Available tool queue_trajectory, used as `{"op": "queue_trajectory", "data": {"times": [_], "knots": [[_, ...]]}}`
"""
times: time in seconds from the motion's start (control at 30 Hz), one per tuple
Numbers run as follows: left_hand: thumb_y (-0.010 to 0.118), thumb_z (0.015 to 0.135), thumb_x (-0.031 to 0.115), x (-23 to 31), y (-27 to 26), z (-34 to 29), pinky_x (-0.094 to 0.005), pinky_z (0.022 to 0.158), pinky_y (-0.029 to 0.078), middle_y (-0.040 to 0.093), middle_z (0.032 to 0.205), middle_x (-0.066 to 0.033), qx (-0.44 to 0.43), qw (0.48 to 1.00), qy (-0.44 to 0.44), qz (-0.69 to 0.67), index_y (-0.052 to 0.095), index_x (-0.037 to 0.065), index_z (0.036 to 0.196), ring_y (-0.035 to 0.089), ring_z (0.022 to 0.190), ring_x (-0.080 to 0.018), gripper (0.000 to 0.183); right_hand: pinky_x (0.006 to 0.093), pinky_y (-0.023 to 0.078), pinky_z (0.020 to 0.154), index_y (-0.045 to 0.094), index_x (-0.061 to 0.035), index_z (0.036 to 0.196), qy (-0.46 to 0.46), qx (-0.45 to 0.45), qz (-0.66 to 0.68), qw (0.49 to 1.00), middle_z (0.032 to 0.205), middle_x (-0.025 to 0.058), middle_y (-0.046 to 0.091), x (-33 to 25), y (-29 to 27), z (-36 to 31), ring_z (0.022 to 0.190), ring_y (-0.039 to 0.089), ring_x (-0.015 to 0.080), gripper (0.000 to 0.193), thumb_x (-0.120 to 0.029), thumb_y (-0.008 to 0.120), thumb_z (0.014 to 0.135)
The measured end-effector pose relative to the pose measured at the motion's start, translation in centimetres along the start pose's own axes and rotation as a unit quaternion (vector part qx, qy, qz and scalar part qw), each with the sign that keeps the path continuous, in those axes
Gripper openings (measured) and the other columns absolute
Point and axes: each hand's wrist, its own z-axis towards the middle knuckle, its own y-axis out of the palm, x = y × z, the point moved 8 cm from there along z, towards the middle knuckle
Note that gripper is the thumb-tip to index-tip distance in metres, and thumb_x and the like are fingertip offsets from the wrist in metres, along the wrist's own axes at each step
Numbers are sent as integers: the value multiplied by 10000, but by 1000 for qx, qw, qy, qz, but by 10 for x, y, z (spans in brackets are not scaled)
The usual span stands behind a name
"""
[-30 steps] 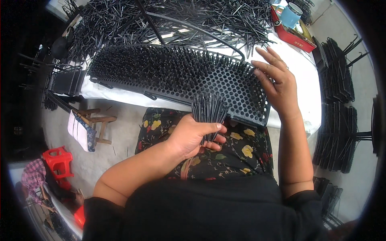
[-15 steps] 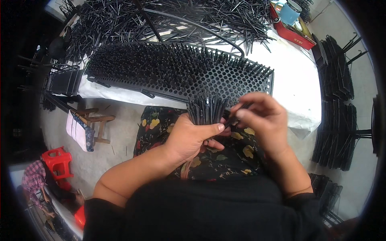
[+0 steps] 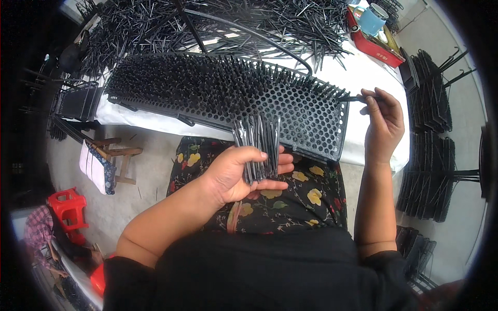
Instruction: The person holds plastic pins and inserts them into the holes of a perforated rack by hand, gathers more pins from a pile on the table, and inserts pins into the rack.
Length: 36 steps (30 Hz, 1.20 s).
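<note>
My left hand [image 3: 225,173] is closed round a bundle of thin black sticks [image 3: 255,142], the thumb pressed across them and several fingers showing beyond. My right hand [image 3: 385,124] pinches a black stick [image 3: 354,98] between thumb and fingertips. The stick's far end reaches the upper right corner of a black perforated tray [image 3: 308,124]; whether it sits in a hole is too small to tell. Similar sticks stand upright in dense rows over the tray's left and middle part and along its far edge. Bare round holes show on its right part.
A large heap of loose black sticks [image 3: 140,36] covers the table's far side. A red box [image 3: 371,46] with a blue mug [image 3: 372,19] stands far right. Black racks [image 3: 428,171] hang at the right wall. A wooden stool [image 3: 124,160] and red stools [image 3: 67,207] are left; a person [image 3: 39,228] works lower left.
My right hand has moved from beside the bundle up and right to the tray's corner with a stick. My left hand has shifted slightly left, its fingers spread more behind the bundle.
</note>
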Motion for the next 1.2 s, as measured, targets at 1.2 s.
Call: {"op": "queue_trajectory", "data": {"times": [1.2], "knots": [[663,872,88,6,1,-9,-313,563,522,652,845,-102,102,977,57,176,603,-2,1048,625,721,-164,207,273,510,739,659,-27,1028,7,-149,-161,976,909,68,686,-37,60,-23,831,647,167,213,-19,691,818]]}}
